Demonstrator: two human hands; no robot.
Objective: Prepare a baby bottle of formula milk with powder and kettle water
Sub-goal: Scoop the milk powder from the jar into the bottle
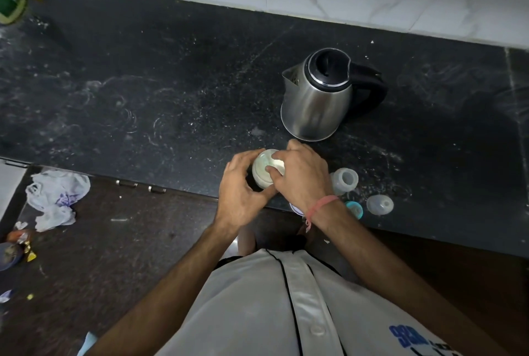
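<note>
We see both hands on a pale container standing near the front edge of the dark table. The left hand curls round its side; the right hand grips its top with fingertips and thumb. The steel kettle stands just behind, lid closed. A clear baby bottle lies on its side to the right, near a clear cap.

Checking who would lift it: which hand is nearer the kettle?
Right. The right hand sits just below the kettle, fingers atop the white container; the left hand grips that container's far side.
</note>
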